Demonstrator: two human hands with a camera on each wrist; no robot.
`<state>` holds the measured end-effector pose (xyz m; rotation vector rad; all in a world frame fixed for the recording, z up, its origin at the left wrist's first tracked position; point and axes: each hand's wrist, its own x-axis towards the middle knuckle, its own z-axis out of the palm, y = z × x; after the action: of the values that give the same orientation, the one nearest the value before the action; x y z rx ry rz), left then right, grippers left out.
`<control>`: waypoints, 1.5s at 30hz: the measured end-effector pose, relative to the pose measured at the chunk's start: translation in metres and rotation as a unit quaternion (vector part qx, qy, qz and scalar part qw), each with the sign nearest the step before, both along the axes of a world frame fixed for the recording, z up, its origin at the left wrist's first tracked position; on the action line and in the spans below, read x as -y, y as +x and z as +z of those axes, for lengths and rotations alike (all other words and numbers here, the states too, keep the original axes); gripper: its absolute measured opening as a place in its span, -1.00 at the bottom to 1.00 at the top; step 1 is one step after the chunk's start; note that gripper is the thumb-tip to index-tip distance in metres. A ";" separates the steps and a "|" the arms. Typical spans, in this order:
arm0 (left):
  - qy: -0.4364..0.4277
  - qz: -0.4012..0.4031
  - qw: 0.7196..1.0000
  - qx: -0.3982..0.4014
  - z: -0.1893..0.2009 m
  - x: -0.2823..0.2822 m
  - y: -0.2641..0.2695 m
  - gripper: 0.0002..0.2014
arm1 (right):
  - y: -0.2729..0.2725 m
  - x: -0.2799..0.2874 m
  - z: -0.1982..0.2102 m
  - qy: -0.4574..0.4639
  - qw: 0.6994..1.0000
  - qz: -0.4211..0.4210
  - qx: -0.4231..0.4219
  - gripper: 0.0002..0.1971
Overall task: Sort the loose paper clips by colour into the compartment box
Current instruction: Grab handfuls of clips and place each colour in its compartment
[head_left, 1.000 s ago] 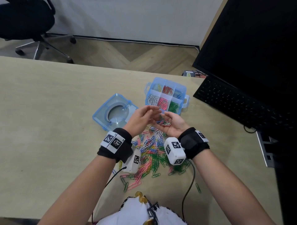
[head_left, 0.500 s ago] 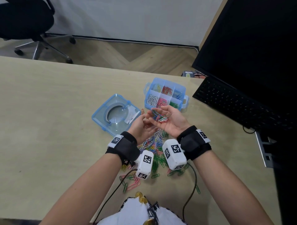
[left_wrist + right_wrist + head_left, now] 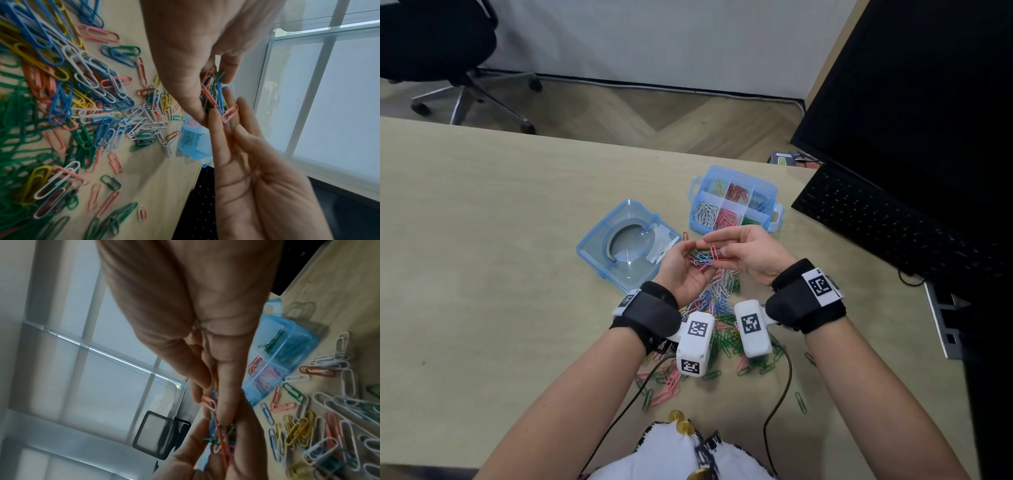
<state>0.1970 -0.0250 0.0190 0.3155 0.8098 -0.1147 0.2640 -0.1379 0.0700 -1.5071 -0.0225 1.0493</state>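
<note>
Multicoloured clips (image 3: 702, 257) cupped in left hand (image 3: 683, 270) — right hand (image 3: 751, 253) pinching one.

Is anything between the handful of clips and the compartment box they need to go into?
Nothing visible blocks it. The mixed-colour bunch of paper clips lies in the cupped left hand, picked at by the right hand. The blue plastic compartment box sits just beyond, open, its clear blue lid lying beside it.

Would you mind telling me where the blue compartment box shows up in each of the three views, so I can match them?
Head: compartment box on the table, just beyond both hands, right of centre.
Left wrist: a corner of it, centre, left of the right hand's fingers.
Right wrist: right of centre, beside the right hand.
Shared landmark: its pink clips.
</note>
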 end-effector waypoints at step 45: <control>-0.031 -0.066 0.997 0.030 0.017 -0.009 0.000 -0.67 | 0.014 0.020 0.006 -0.171 0.920 0.107 0.337 -0.89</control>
<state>0.1968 -0.0160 0.0364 0.3127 0.7244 -0.2518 0.2783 -0.1576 0.0755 -2.1685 -0.5216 0.6714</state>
